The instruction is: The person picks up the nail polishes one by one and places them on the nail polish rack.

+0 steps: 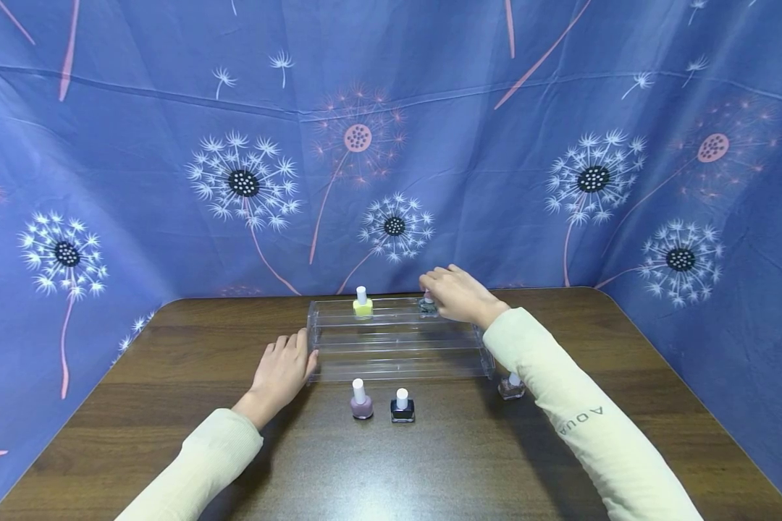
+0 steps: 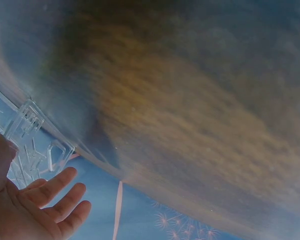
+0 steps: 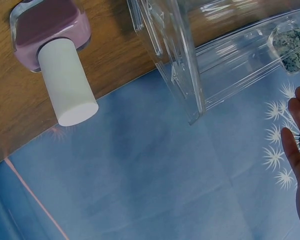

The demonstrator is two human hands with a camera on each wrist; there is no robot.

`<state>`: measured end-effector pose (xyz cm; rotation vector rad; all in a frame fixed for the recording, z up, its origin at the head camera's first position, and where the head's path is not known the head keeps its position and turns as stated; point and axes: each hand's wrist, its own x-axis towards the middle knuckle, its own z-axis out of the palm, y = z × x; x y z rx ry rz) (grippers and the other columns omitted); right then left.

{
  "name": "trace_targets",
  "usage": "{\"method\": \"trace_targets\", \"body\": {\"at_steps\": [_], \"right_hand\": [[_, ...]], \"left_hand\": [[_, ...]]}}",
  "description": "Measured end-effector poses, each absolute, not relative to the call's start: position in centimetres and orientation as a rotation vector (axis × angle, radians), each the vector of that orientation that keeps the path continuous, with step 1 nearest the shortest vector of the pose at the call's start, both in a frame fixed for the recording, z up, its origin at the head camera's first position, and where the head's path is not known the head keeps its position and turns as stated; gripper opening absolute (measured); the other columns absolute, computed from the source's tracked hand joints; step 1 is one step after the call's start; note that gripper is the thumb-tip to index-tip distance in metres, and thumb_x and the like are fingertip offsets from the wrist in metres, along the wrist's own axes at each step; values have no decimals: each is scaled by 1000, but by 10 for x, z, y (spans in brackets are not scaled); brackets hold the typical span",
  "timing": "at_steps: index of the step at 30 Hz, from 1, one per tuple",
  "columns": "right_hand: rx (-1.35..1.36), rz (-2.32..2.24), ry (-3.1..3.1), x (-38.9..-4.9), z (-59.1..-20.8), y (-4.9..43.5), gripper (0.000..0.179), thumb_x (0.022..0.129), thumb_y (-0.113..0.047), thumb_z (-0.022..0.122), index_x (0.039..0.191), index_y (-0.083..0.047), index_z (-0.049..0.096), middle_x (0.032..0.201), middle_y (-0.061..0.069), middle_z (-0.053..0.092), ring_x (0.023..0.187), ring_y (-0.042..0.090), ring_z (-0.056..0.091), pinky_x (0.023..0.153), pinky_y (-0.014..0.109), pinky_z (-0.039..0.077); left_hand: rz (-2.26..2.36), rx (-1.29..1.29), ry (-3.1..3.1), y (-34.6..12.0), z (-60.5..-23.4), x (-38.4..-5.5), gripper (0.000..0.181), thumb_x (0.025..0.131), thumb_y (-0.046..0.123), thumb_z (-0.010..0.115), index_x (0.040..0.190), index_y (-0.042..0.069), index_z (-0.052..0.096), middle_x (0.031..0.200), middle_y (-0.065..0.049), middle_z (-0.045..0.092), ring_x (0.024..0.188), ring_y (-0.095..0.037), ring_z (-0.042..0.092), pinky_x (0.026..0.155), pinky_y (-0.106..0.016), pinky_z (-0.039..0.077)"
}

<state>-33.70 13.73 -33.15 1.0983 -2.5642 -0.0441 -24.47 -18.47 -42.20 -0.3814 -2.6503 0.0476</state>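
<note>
A clear tiered rack [image 1: 397,369] stands on the table. My left hand [image 1: 283,369] touches its left end; in the left wrist view the fingers [image 2: 65,202] are fairly straight and spread beside the clear plastic. At the right of the top tier, my right hand [image 1: 459,294] pinches the cap of a dark glitter nail polish bottle [image 1: 427,307]. That bottle [image 3: 291,49] shows through the plastic in the right wrist view, its cap mostly cut off by the frame edge. A yellow nail polish bottle [image 1: 363,307] stands on the same tier, left of the middle.
In front of the rack stand a lilac nail polish bottle [image 1: 361,407] and a black one [image 1: 402,411]. A brownish glitter bottle [image 1: 511,389] is partly hidden by the right sleeve. A mauve bottle [image 3: 52,30] appears beside the rack's end panel. A blue patterned cloth [image 1: 391,181] hangs behind.
</note>
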Motion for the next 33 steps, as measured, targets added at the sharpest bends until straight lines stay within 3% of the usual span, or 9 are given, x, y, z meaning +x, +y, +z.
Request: {"method": "trace_targets", "body": {"at_steps": [9, 33], "right_hand": [[1082, -26, -2569, -337, -332, 139, 2, 88, -14, 53, 86, -14, 54, 78, -4, 57, 78, 16, 53, 75, 33, 41], [1065, -33, -2547, -333, -322, 138, 12, 92, -26, 50, 93, -14, 54, 83, -1, 55, 86, 20, 55, 83, 39, 43]], "left_hand": [[52, -386, -2651, -184, -421, -244, 43, 90, 28, 52, 115, -6, 46, 93, -17, 62, 92, -35, 58, 75, -45, 48], [58, -392, -2660, -185, -421, -244, 43, 91, 30, 50, 116, -5, 45, 93, -17, 63, 92, -34, 58, 75, -45, 48]]}}
